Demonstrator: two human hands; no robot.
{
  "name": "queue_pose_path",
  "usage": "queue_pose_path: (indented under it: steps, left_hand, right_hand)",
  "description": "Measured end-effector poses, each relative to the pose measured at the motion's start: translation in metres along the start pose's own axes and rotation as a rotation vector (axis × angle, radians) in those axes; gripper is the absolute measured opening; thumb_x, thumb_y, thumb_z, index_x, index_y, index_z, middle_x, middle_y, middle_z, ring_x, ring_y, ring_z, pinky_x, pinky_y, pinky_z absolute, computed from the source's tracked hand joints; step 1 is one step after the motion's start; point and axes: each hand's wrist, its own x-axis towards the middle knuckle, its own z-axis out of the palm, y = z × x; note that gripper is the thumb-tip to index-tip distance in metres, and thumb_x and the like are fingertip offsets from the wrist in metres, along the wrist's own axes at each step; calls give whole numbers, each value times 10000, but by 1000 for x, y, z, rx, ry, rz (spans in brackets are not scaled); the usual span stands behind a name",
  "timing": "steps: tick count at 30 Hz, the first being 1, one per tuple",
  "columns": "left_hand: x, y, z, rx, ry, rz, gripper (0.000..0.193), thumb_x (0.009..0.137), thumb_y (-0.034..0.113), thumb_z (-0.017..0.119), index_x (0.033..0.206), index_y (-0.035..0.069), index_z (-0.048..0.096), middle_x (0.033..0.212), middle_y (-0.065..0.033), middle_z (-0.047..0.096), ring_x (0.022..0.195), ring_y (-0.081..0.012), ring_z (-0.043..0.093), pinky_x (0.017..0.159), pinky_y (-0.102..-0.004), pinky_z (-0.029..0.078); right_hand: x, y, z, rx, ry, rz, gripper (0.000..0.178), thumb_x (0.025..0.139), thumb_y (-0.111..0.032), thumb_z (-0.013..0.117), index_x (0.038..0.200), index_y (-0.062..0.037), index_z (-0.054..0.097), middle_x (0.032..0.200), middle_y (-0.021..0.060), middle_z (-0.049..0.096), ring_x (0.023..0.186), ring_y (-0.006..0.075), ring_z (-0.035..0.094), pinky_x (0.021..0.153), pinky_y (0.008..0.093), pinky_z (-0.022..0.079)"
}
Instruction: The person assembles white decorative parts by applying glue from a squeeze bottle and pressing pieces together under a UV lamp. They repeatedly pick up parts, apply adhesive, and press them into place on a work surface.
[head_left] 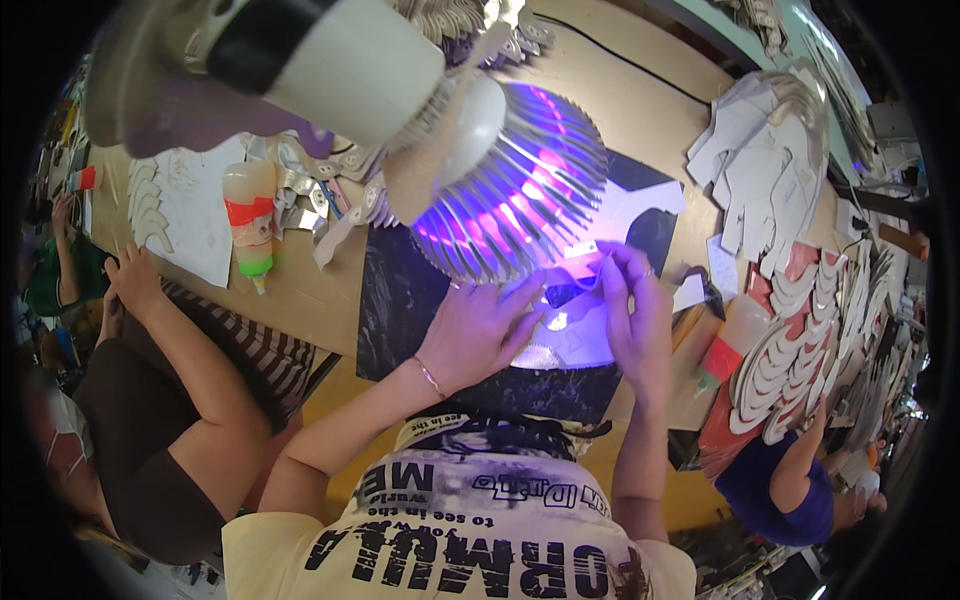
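Note:
A lamp with a ribbed metal head [510,190] casts purple light over a black mat [382,300] in front of me. My left hand [478,328] lies under the lamp's rim, with fingers stretched over pale material and thumb apart; the fingertips are partly lost in the glare. Just right of it, my right hand [635,312] has thumb and fingers pinched together at the edge of the lit work. What they grip is too small to make out. Flat pale pieces [592,345] lie on the mat between both hands.
Squeeze bottles with red bands stand left [249,215] and right [738,335]. White cut pieces [765,150] are heaped at the far right, and crescent-shaped pieces [765,385] cover a red board. Co-workers sit on both sides, one with a bare arm [185,345] at left.

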Motion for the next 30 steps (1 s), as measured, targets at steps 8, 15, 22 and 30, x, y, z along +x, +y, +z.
queue_pose_path:
  steps: [8, 15, 22, 30]
  left_hand:
    - [3, -7, -17, -61, -66, 51, 484, 856, 189, 696, 1334, 194, 624, 1526, -280, 336, 1382, -441, 392, 1119, -603, 310]
    - [4, -8, -15, -23, -60, 79, 448, 844, 153, 700, 1289, 183, 659, 1512, -295, 348, 1365, -439, 416, 1112, -561, 351]
    - [-3, 2, -10, 156, -37, 1, 427, 869, 231, 685, 1295, 220, 656, 1539, -225, 355, 1380, -390, 412, 1139, -562, 300]
    - [-10, 11, -6, 311, -63, -63, 439, 885, 280, 670, 1322, 250, 636, 1549, -197, 357, 1401, -367, 376, 1154, -542, 252]
  right_hand:
    - [16, -1, -15, -113, -182, 34, 447, 759, -244, 861, 1052, -25, 605, 750, -3, 557, 693, 102, 526, 619, 258, 429]
    - [17, -2, -12, -359, -220, -125, 354, 794, -324, 800, 1020, -87, 666, 758, 79, 621, 717, 240, 623, 653, 367, 480]
    - [1, -1, 1, -558, -162, -267, 154, 797, -216, 736, 919, -122, 721, 827, 46, 608, 827, 230, 597, 676, 377, 458]
    - [-19, 8, 15, -477, 66, -580, 153, 761, -113, 726, 913, -126, 717, 873, 24, 602, 832, 214, 568, 703, 369, 406]
